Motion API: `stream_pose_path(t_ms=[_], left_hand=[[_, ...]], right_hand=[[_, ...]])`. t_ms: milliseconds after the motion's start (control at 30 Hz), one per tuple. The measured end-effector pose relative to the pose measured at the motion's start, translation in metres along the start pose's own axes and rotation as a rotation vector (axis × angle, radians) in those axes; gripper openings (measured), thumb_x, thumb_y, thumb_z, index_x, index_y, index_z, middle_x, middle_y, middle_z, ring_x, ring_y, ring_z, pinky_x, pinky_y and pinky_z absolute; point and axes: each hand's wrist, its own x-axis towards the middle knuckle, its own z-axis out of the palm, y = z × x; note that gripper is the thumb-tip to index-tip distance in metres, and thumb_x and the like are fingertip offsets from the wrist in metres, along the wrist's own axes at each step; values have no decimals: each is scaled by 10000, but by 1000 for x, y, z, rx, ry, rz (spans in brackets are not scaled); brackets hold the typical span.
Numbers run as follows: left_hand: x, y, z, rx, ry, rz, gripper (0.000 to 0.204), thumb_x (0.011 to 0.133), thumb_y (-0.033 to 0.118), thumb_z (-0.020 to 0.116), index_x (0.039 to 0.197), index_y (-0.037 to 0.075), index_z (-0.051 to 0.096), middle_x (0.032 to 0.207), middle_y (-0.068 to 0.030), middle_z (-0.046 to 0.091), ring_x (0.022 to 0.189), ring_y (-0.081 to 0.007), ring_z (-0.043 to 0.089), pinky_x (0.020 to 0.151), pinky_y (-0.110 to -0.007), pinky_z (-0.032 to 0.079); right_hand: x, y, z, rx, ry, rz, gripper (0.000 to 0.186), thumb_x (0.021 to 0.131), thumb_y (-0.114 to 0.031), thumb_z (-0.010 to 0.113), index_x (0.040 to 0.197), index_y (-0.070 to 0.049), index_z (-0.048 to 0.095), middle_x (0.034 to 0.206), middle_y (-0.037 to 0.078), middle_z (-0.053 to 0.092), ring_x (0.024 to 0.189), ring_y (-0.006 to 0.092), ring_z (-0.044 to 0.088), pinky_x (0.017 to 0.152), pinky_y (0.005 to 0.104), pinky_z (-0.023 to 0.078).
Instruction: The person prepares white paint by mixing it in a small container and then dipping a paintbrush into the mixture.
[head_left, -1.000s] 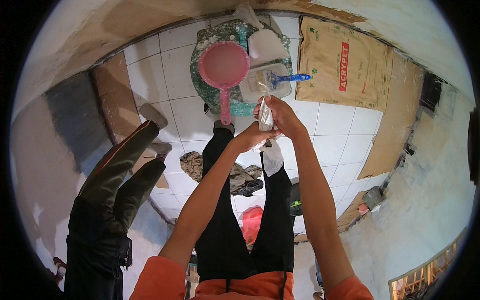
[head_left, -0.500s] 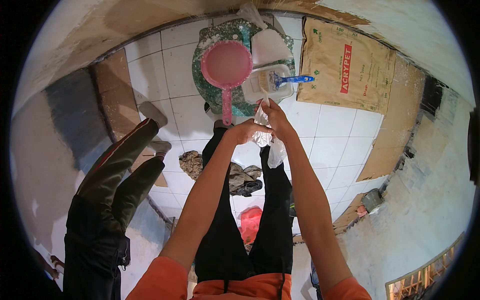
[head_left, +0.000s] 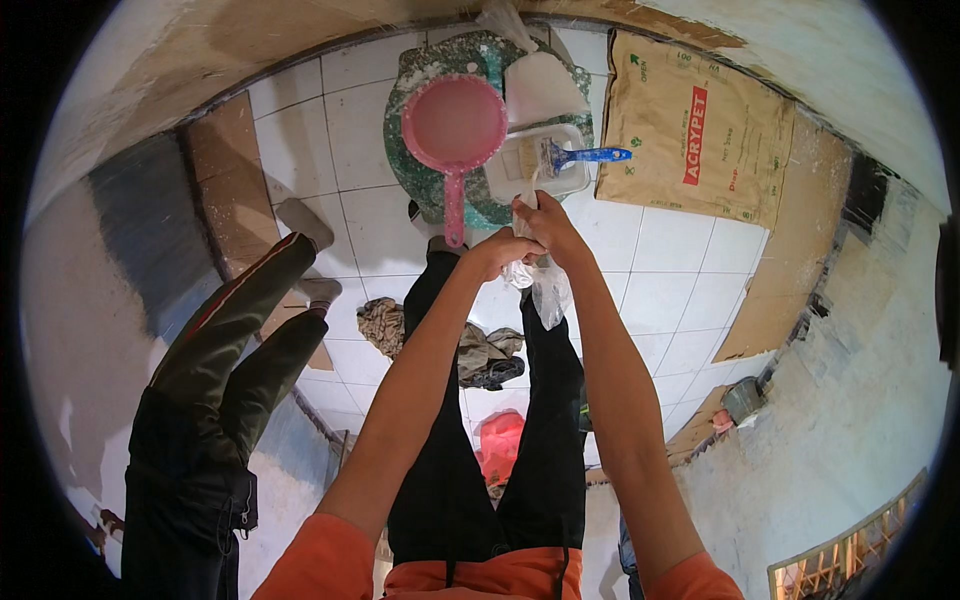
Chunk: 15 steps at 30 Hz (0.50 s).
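Note:
Both of my hands close around a clear plastic bag (head_left: 550,297) with some whitish stuff in it, its loose end hanging below them. My left hand (head_left: 502,252) grips the bag's middle. Just above and to the right, my right hand (head_left: 547,226) is closed on its upper part. From there a thin pale strand runs up to a clear plastic tub (head_left: 573,178); whether it is liquid or plastic I cannot tell. Across the tub lies a paintbrush with a blue handle (head_left: 600,155). A pink dipper (head_left: 455,190) holding cloudy liquid stands left of the tub.
A green speckled board (head_left: 398,150) carries these things and a bag of white material (head_left: 545,88). To the right lies a brown paper sack (head_left: 650,150). Crumpled cloths (head_left: 490,352) and a red item (head_left: 500,440) are by my legs. Another person's legs (head_left: 250,340) are at left.
My left hand has moved up and right along the bag, closer to my right hand. Less of the bag shows between them. The tub, brush and dipper look unmoved.

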Motion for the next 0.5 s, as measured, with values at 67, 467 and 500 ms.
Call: stream_pose_path(t_ms=[67, 467, 500], left_hand=[[-5, 8, 5, 27, 40, -16, 208, 794, 225, 685, 710, 51, 608, 671, -42, 571, 646, -138, 503, 642, -307, 408], [-3, 4, 11, -190, 214, 81, 277, 902, 253, 512, 879, -14, 580, 726, -36, 556, 627, -135, 493, 610, -312, 427], [-4, 6, 12, -164, 243, 48, 266, 893, 251, 527, 898, -8, 584, 746, -37, 568, 622, -133, 489, 603, -313, 422]], right_hand=[[4, 1, 3, -143, -6, -38, 343, 946, -274, 584, 1132, 11, 546, 924, 110, 638, 740, 200, 602, 572, 330, 510], [-2, -24, 16, -156, -8, 13, 351, 873, -188, 657, 1134, 25, 558, 963, 130, 646, 752, 224, 619, 610, 375, 516], [-1, -23, 13, -156, -6, 14, 351, 873, -188, 657, 1134, 25, 558, 963, 130, 646, 752, 224, 619, 610, 375, 516]])
